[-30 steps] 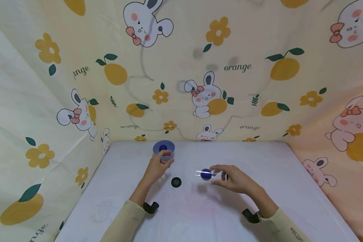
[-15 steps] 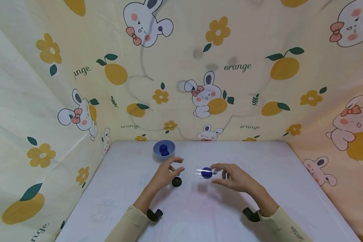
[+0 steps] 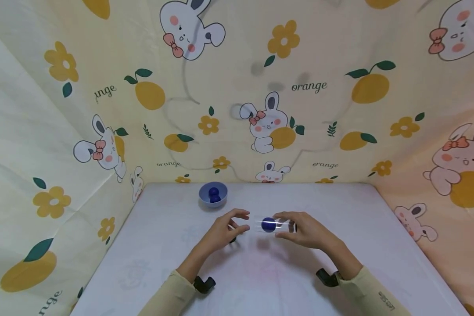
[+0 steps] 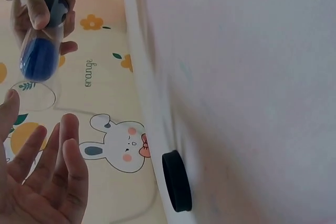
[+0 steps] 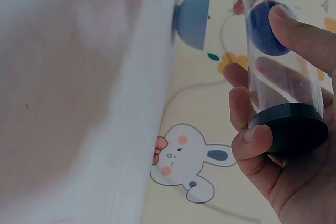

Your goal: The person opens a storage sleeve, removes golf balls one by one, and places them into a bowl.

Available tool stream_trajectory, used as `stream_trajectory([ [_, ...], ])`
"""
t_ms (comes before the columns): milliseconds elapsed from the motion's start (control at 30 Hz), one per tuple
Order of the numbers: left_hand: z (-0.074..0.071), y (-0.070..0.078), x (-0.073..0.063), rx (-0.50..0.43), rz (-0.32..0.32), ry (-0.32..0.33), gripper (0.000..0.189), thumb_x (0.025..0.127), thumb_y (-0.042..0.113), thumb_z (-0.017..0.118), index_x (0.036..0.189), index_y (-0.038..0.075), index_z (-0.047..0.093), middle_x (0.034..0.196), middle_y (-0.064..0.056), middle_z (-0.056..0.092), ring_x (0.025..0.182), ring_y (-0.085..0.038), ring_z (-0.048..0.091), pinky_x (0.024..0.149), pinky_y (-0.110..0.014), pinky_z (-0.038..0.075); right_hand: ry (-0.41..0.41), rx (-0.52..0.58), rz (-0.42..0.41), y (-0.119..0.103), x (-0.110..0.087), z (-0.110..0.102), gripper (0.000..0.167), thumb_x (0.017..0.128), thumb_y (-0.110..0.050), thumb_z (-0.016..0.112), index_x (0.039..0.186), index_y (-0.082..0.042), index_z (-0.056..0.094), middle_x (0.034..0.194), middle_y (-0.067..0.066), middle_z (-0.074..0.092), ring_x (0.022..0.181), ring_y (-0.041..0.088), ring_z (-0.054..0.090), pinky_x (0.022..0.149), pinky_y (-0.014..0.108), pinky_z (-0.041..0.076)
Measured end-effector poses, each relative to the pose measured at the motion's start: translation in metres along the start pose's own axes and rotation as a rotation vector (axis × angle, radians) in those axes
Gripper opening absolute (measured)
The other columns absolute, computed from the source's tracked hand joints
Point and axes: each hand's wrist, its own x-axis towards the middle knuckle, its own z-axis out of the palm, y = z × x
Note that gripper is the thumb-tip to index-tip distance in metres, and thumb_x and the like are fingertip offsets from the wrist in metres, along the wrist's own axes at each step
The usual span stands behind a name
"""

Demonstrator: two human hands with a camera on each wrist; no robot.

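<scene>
My right hand (image 3: 310, 230) grips a clear tube (image 5: 256, 80) lying on its side above the table. Its black end cap (image 5: 291, 129) sits against my palm. Inside the tube is a blue ball (image 3: 268, 224), nearer the end that faces left. My left hand (image 3: 222, 230) holds nothing; its fingers are loosely bent just left of that tube end, with a small gap between. Below the left hand a round black lid (image 4: 177, 181) lies on the table, mostly hidden in the head view. Two blue balls (image 3: 213, 192) rest in a light blue bowl (image 3: 202, 196).
The bowl stands near the back edge of the white-covered table (image 3: 320, 202), left of centre. Behind the table and along both sides hangs a cloth (image 3: 221, 87) printed with rabbits and oranges. Black wrist mounts (image 3: 203, 285) stick out from both sleeves.
From the bowl, my left hand has moved right and nearer, up to the tube's end. Two balls now show in the bowl, where one was visible before. My right hand has barely moved.
</scene>
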Motion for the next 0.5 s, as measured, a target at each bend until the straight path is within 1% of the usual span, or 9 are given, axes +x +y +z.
stream_trajectory([
  [33,0.0011,0.0007,-0.0004,0.002,0.006,-0.004,0.045,0.104,0.034,0.074,0.146,0.026,0.061,0.137,0.004,0.069,0.099,-0.013,0.068,0.085,-0.034,0.058,-0.003,0.002,0.001,-0.0008,0.0001,0.0001,0.05,0.095,-0.041,0.084,0.138,-0.019,0.071,0.116,0.005,0.076,0.079,0.013,0.061,0.064,0.026,0.051],
  [200,0.0051,0.0029,-0.0022,0.005,0.039,-0.033,0.046,0.104,0.037,0.074,0.147,0.025,0.062,0.133,0.004,0.072,0.1,-0.013,0.069,0.084,-0.033,0.058,-0.008,-0.005,-0.003,-0.0031,0.0005,0.0007,0.05,0.095,-0.041,0.084,0.138,-0.019,0.071,0.115,0.004,0.076,0.08,0.012,0.061,0.065,0.026,0.051],
  [300,0.0068,0.0022,-0.0021,0.001,0.056,-0.046,0.045,0.104,0.038,0.074,0.146,0.027,0.062,0.129,0.006,0.073,0.1,-0.012,0.069,0.083,-0.032,0.058,-0.007,-0.017,-0.011,-0.0031,0.0005,0.0009,0.05,0.095,-0.042,0.083,0.138,-0.018,0.071,0.112,0.003,0.076,0.079,0.011,0.061,0.065,0.026,0.051],
  [433,0.0082,0.003,-0.0029,-0.001,0.053,-0.048,0.043,0.104,0.039,0.074,0.144,0.032,0.063,0.128,0.008,0.073,0.1,-0.011,0.069,0.084,-0.031,0.058,-0.009,-0.032,-0.02,-0.004,0.0004,0.0011,0.051,0.096,-0.041,0.083,0.138,-0.016,0.071,0.108,0.003,0.075,0.079,0.012,0.061,0.066,0.026,0.051],
  [500,0.0085,0.0034,-0.0033,-0.001,0.055,-0.048,0.043,0.104,0.039,0.074,0.145,0.03,0.063,0.128,0.008,0.074,0.099,-0.011,0.069,0.083,-0.032,0.058,-0.008,-0.045,-0.022,-0.005,0.0004,0.0012,0.051,0.096,-0.04,0.083,0.138,-0.015,0.071,0.111,0.004,0.076,0.08,0.013,0.062,0.067,0.026,0.051],
])
